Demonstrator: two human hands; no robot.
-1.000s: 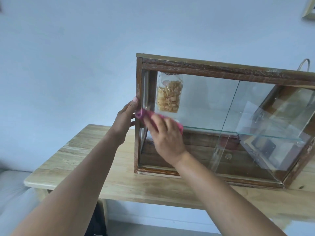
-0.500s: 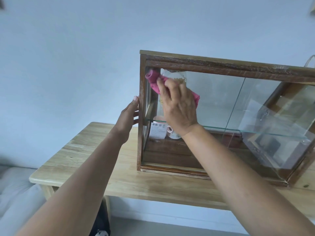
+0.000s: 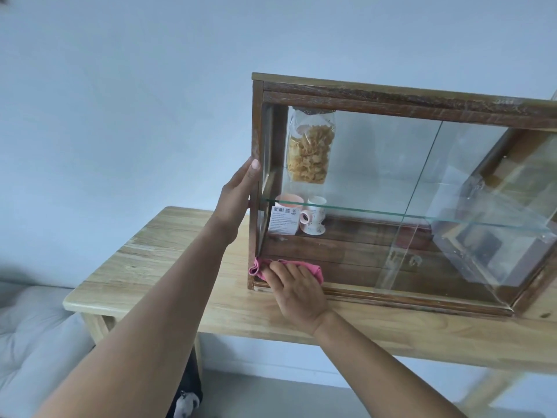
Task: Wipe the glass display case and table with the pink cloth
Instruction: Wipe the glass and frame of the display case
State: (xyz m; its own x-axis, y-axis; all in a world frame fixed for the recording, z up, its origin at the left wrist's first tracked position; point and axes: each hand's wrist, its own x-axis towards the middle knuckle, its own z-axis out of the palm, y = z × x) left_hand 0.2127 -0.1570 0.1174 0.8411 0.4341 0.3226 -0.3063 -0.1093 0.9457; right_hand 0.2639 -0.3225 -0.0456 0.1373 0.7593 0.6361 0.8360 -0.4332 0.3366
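Your right hand (image 3: 297, 292) presses the pink cloth (image 3: 260, 268) flat-fingered against the glass display case's (image 3: 376, 164) lower left front corner on the bench (image 3: 168, 254); your left hand (image 3: 238, 196), fingers extended, braces its left post.

The display case (image 3: 391, 95) has a dark wooden frame, rough and worn along the top, with clear glossy glass panes and a glass shelf (image 3: 391, 212). The counter (image 3: 168, 254) is pale wood, smooth, with visible grain. The pink cloth (image 3: 313, 268) looks soft and matt. The bag (image 3: 310, 146) is shiny clear plastic.
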